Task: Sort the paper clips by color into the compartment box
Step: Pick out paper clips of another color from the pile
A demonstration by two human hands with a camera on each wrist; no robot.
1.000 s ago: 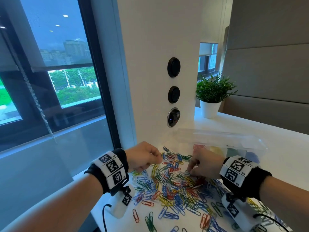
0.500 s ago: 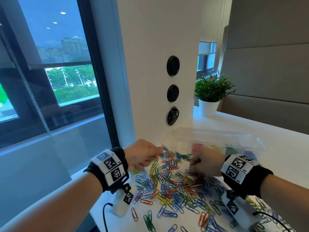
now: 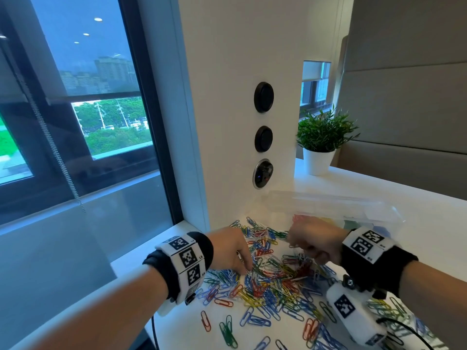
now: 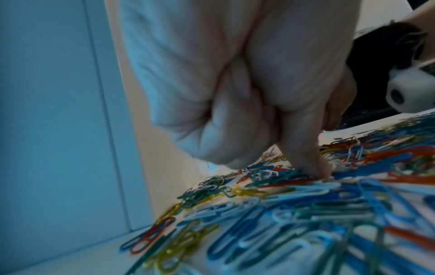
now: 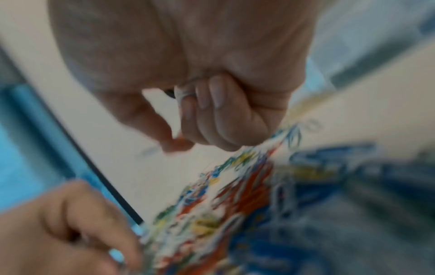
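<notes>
A heap of paper clips [image 3: 273, 281] in red, blue, green, yellow and white covers the white table [image 3: 429, 218]. My left hand [image 3: 249, 269] reaches down into the heap. In the left wrist view the left hand [image 4: 315, 171] pinches thumb and forefinger onto a clip, with its other fingers curled in. The clip's colour is unclear. My right hand [image 3: 295, 245] hovers above the heap, just short of the clear compartment box [image 3: 341, 205]. It pinches a red paper clip [image 5: 180, 138], which is blurred in the right wrist view. Sorted red clips [image 3: 300, 218] lie in the box's left compartment.
The box's lid stands open at the back. A potted plant [image 3: 321, 137] sits further back, beside a white wall column with round black sockets [image 3: 263, 97]. The table ends at the left by the window. A black cable [image 3: 154, 332] hangs at the near edge.
My right hand has lifted off the heap with a clip and drawn back toward the box. My left hand has moved right and lowered its fingertips into the heap.
</notes>
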